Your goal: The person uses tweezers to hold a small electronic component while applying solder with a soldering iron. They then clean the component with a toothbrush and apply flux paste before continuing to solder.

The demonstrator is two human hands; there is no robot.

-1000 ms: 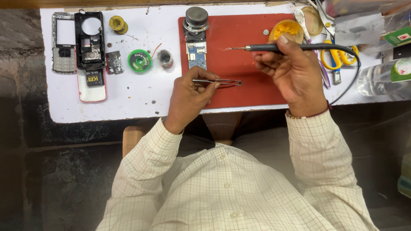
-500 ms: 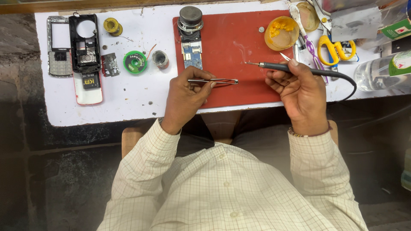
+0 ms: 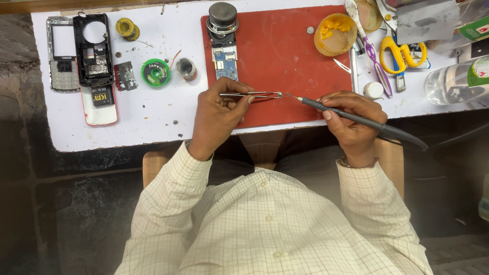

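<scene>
My left hand grips metal tweezers that point right over the red mat. My right hand holds a dark soldering iron like a pen; its thin tip reaches left and meets the tweezer tips near the mat's front edge. A small blue circuit board lies on the mat just beyond my left hand, clamped under a round black holder. Whether anything is pinched in the tweezer tips is too small to tell.
On the white table, phone housings and a keypad lie at the far left, with a green solder spool and a small tin. An orange flux tub, yellow-handled scissors and a clear bottle crowd the right.
My right hand has swung the soldering iron down and left, from the mat's far right to the tweezer tips. The left hand with the tweezers has stayed in place.
</scene>
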